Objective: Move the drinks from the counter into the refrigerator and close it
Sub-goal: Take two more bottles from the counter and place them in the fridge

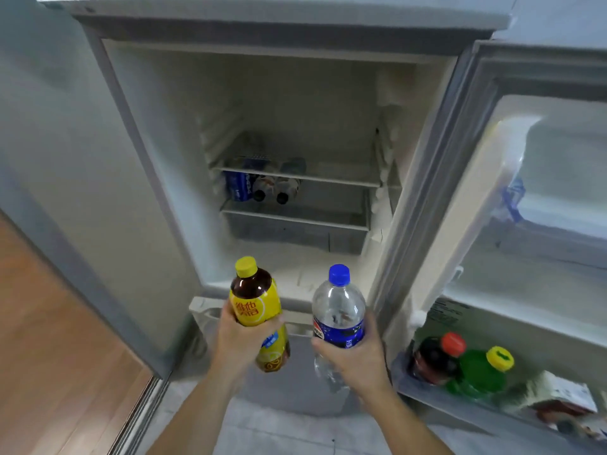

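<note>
Open refrigerator (157, 133); two hand-held bottles (254, 310).

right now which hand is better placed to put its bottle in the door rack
Right. The right hand holds the blue-capped bottle nearest the open door's rack; the left hand would cross over.

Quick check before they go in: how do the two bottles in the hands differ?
The tea bottle has a yellow cap, a yellow label and dark drink; the water bottle has a blue cap, a dark blue label and looks clear. The tea bottle is in the left hand, the water bottle in the right hand. Both are capped, held roughly upright in front of the open fridge.
</note>
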Action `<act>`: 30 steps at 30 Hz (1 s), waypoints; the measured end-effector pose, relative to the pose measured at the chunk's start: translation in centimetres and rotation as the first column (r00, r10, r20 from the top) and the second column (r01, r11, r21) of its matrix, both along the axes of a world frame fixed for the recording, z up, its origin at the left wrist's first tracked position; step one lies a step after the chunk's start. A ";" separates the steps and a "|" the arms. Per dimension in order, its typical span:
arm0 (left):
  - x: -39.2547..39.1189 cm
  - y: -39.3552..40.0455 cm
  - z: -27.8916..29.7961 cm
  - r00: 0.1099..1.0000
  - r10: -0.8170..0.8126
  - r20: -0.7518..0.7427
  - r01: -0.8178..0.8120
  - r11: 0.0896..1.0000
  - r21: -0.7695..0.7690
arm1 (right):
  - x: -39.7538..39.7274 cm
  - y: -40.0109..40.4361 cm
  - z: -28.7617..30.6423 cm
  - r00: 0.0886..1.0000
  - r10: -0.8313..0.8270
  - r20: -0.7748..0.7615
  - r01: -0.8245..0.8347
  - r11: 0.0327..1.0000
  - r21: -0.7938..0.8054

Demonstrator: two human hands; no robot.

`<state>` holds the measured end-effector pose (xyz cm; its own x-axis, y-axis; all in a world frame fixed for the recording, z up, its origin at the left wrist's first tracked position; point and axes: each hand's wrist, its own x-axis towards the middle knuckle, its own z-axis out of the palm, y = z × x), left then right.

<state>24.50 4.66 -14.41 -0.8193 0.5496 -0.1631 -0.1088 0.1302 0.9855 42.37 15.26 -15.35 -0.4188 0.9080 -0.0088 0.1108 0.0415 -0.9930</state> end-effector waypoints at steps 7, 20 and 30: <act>-9.9 4.7 1.2 0.989 -0.136 -0.053 0.137 0.991 -0.001 | -6.8 2.3 1.7 0.987 -0.149 0.059 0.146 0.988 0.054; -17.8 12.1 -1.0 0.958 -0.276 -0.073 0.266 0.956 -0.121 | -14.5 9.7 0.1 0.940 -0.319 0.123 0.321 0.947 0.003; -20.5 15.4 -2.7 0.965 -0.259 -0.042 0.242 0.941 -0.236 | -18.9 13.4 -0.7 0.914 -0.390 0.112 0.394 0.919 -0.020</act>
